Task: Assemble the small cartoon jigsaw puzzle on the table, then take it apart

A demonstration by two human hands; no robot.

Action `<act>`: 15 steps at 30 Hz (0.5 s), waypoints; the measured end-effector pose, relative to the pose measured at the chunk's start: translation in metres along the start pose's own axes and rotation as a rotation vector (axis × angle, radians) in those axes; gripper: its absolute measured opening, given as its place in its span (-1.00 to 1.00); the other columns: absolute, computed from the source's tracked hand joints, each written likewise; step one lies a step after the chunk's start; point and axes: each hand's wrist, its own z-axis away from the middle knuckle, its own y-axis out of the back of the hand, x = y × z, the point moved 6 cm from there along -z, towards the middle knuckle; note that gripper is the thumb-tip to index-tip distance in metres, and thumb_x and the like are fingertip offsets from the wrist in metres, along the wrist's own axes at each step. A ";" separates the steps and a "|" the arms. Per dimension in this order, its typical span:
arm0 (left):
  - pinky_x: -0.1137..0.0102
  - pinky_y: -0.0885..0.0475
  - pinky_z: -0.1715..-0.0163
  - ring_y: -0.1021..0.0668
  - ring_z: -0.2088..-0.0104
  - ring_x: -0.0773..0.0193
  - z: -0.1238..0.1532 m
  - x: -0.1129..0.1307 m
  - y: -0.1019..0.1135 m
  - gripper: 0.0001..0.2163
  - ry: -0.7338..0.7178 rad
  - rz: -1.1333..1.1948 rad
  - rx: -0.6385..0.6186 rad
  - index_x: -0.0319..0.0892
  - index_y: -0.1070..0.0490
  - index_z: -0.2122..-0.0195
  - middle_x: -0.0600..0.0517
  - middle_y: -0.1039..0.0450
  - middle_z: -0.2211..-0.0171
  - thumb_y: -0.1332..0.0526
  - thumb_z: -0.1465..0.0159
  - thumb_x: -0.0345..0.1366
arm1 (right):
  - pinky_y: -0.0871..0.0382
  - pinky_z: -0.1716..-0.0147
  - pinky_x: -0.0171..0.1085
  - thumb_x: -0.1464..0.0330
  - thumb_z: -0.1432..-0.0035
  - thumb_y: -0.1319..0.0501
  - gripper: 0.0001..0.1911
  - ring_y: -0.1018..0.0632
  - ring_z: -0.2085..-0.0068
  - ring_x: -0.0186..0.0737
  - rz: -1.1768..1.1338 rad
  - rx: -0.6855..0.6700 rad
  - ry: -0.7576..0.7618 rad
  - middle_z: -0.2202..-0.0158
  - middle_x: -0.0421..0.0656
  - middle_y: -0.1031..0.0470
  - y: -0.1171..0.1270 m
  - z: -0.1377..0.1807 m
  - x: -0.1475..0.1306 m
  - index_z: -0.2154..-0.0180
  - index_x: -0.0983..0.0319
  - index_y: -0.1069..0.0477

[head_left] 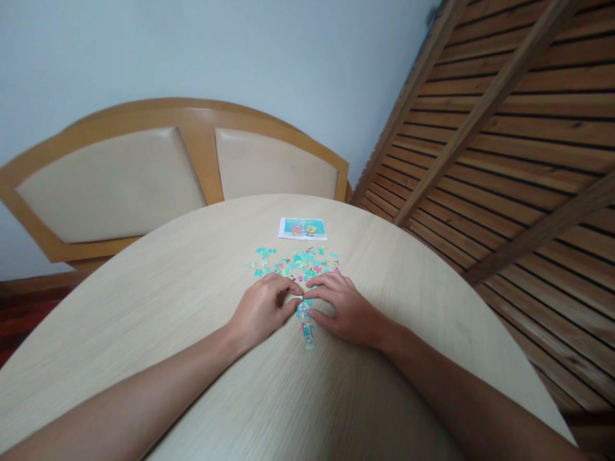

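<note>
Small joined jigsaw puzzle pieces (303, 310) with a pale drawn figure on teal lie flat on the table between my hands. My left hand (264, 306) has its thumb and index finger closed at the upper left edge of these pieces, around a small puzzle piece mostly hidden by the fingertips. From the other side, my right hand (343, 304) sets its curved index finger at the top edge and its thumb at the right edge. Just below lies another short strip of puzzle pieces (308, 335), slightly apart from the upper ones.
Many loose puzzle pieces (307, 257), teal, yellow and pink, are scattered just beyond my hands. Farther back lies a picture sheet (302, 228) with cartoon figures. The round wooden table (192, 282) meets a padded bench back (115, 179); a slatted wooden panel (480, 153) rises at right.
</note>
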 end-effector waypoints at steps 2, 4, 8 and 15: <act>0.25 -0.44 0.10 -0.57 0.16 0.14 0.000 0.000 0.000 -0.90 0.011 -0.018 0.000 -0.07 -0.54 0.21 0.05 -0.57 0.25 -0.30 -0.27 -0.39 | -0.22 -0.13 0.01 0.27 -0.24 -0.31 -0.74 -0.43 -0.11 -0.04 -0.007 0.007 -0.005 -0.07 -0.07 -0.49 0.000 0.000 0.000 0.04 0.15 -0.51; 0.26 -0.45 0.11 -0.57 0.16 0.14 0.001 0.001 0.000 -0.90 0.018 -0.035 0.002 -0.07 -0.54 0.22 0.05 -0.57 0.25 -0.31 -0.26 -0.40 | -0.22 -0.12 0.01 0.27 -0.23 -0.32 -0.74 -0.44 -0.11 -0.05 -0.016 0.011 -0.012 -0.06 -0.07 -0.50 0.001 0.000 0.000 0.05 0.16 -0.49; 0.26 -0.44 0.11 -0.58 0.15 0.14 0.002 0.004 0.001 -0.90 0.006 -0.071 0.001 -0.07 -0.54 0.23 0.07 -0.58 0.25 -0.30 -0.28 -0.41 | -0.22 -0.12 0.01 0.26 -0.22 -0.32 -0.76 -0.44 -0.11 -0.04 -0.013 0.009 -0.020 -0.06 -0.06 -0.50 0.002 0.000 -0.001 0.08 0.16 -0.49; 0.30 -0.44 0.14 -0.58 0.18 0.18 0.002 0.005 0.002 -0.92 -0.017 -0.074 0.000 -0.08 -0.52 0.23 0.08 -0.59 0.27 -0.29 -0.30 -0.41 | -0.20 -0.15 0.03 0.24 -0.23 -0.32 -0.76 -0.43 -0.13 -0.04 0.009 0.009 -0.035 -0.07 -0.07 -0.50 0.002 0.002 -0.001 0.07 0.15 -0.49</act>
